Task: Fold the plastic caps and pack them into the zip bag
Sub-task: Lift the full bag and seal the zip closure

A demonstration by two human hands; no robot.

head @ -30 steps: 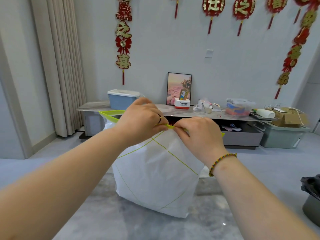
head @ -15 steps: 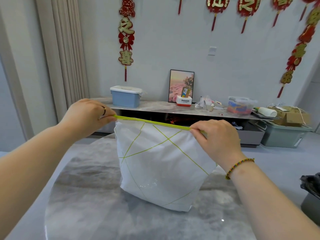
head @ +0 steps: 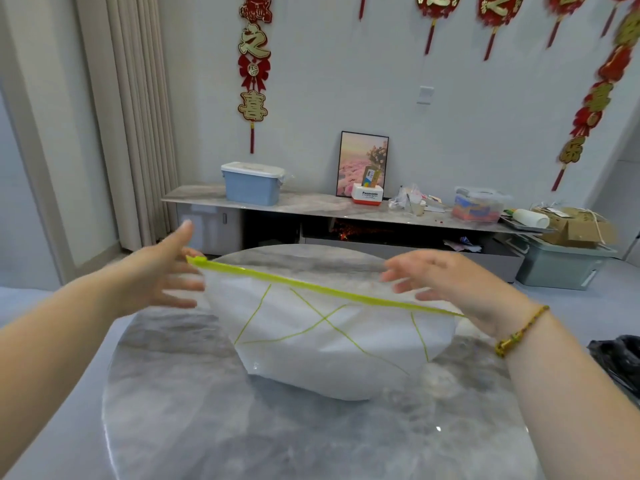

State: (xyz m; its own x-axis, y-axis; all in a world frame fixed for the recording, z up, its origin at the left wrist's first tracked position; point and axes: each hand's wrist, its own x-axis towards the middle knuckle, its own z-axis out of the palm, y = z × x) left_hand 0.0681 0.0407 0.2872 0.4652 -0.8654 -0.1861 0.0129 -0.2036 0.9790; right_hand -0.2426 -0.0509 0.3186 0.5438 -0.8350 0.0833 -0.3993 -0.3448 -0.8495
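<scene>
Half a second ago both hands pinched the ends of the green strip; now they have let go, and the strip slopes down to the right instead of being pulled taut. The left hand (head: pixel 152 282) is spread wide, thumb up and fingers straight, holding nothing, with its palm just beside the left end of the zip strip (head: pixel 311 289). Motion blur hides whether skin touches plastic there. The right hand (head: pixel 446 285) is also open, its fingers (head: pixel 405 268) straight and fanned out above the strip. The strip's right end runs in front of the heel of that hand, near the beaded bracelet (head: pixel 516 334) on the wrist. The zip bag (head: pixel 329 341) stands on its own on the round marble table (head: pixel 242 427), near the far middle of the top. It looks white and bulging, with thin green lines crossing its face and the strip pressed shut along its top edge. The caps inside cannot be told apart. Behind the table a long sideboard (head: pixel 311 206) runs along the wall. It carries a blue box (head: pixel 252 185), a framed picture (head: pixel 363 164) and a clear tub (head: pixel 478 204). Red hangings (head: pixel 252 71) are on the wall above, and a pale curtain (head: pixel 131 116) hangs at the left.
</scene>
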